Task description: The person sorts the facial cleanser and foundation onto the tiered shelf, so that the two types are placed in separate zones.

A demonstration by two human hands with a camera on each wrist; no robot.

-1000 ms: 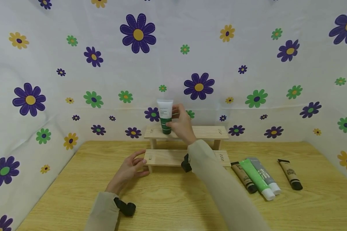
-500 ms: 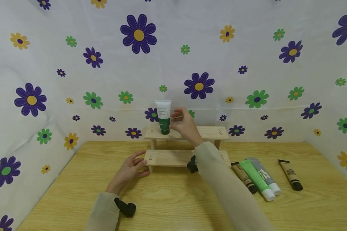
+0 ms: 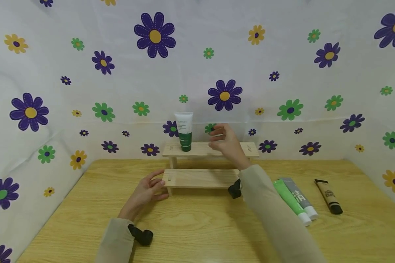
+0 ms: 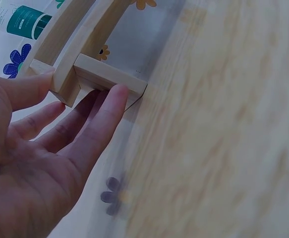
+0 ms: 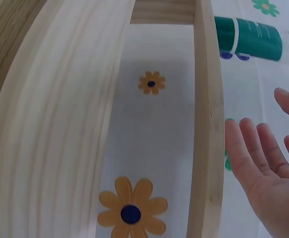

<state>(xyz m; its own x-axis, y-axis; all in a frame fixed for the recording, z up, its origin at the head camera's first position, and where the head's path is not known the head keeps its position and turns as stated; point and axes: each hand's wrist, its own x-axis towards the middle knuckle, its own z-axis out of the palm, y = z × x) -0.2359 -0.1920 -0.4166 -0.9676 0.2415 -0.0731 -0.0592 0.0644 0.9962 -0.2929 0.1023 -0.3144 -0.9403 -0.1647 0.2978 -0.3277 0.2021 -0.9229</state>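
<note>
A white and green squeeze tube [image 3: 184,131] stands upright on its cap, toward the left end of the upper step of a two-step wooden stand [image 3: 197,179]. To its right, my right hand [image 3: 228,144] hovers over the upper step, fingers spread and holding nothing. In the right wrist view a gap shows between that hand [image 5: 273,168] and the tube [image 5: 258,39]. My left hand [image 3: 145,191] holds the left end of the lower step. The left wrist view has its thumb [image 4: 30,89] on the plank's end and its fingertips by the leg.
Right of the stand, a green tube [image 3: 291,199] and a grey tube [image 3: 299,197] lie side by side on the wooden table [image 3: 191,230]. A tan tube with a black cap [image 3: 329,197] lies farther right. Flower-patterned cloth [image 3: 184,73] hangs behind and beside the table.
My right hand has let go of the white and green tube and moved right, away from it. The tube stays standing on the upper step. My left hand keeps its place.
</note>
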